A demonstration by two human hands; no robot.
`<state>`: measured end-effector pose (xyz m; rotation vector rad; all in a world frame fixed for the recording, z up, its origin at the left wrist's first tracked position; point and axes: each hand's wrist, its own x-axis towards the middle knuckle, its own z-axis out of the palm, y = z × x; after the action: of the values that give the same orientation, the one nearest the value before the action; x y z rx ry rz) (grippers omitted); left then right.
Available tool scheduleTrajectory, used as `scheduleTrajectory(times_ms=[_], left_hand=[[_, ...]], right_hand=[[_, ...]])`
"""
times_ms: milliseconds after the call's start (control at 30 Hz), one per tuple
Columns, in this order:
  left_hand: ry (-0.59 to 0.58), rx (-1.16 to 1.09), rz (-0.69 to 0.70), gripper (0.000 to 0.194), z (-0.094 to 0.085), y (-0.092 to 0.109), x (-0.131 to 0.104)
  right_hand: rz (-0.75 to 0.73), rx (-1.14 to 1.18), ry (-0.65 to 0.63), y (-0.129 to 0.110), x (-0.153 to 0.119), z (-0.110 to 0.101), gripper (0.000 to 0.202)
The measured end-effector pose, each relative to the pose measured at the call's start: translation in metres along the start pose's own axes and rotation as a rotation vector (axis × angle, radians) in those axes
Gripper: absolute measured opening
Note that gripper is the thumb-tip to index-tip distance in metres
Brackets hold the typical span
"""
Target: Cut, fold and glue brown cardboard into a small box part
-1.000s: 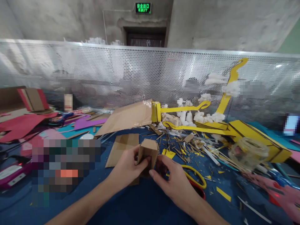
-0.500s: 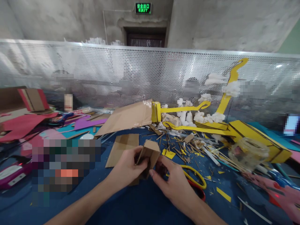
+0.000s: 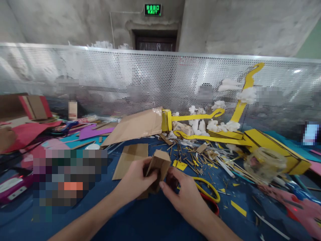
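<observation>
Between both hands is a small folded cardboard box (image 3: 162, 160), held tilted above the blue table (image 3: 130, 217). My left hand (image 3: 139, 175) is closed on its left side, with the thumb reaching inside. On the right side, my right hand (image 3: 182, 189) grips the wall between thumb and fingers; some fingertips are hidden behind the box. Flat on the table behind my left hand lies a cardboard sheet (image 3: 132, 155). Scissors with yellow and red handles (image 3: 208, 189) lie beside my right hand, partly covered by it.
Cardboard scraps (image 3: 193, 157) and yellow paper bits litter the table. A pink glue gun (image 3: 296, 204) and a clear jar (image 3: 265, 164) stand at right. Yellow cardboard structures (image 3: 276, 147) with white fluff line the perforated metal screen (image 3: 150, 77). Coloured sheets (image 3: 27, 134) lie at left.
Both hands keep their hold on the cardboard box, which has barely moved. At the far left edge, another person's hand has come into view over the red sheets.
</observation>
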<state>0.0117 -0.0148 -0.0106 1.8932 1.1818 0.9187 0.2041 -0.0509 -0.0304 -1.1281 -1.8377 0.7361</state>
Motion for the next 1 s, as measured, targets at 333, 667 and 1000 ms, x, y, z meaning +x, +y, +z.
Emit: scheduleTrajectory(times_ms=[333, 667, 1000], left_hand=[[0.028, -0.004, -0.008, 0.011, 0.0015, -0.0006, 0.0012], [0.026, -0.021, -0.018, 0.008, 0.001, -0.0006, 0.0014], [0.033, 0.004, -0.026, 0.006, 0.0003, 0.0035, 0.0003]], right_hand=[[-0.026, 0.022, 0.01, -0.0012, -0.0017, -0.0013, 0.013], [-0.004, 0.02, 0.008, -0.0029, -0.0012, -0.0015, 0.014], [0.004, 0.0, -0.007, -0.0006, -0.0014, -0.0003, 0.011]])
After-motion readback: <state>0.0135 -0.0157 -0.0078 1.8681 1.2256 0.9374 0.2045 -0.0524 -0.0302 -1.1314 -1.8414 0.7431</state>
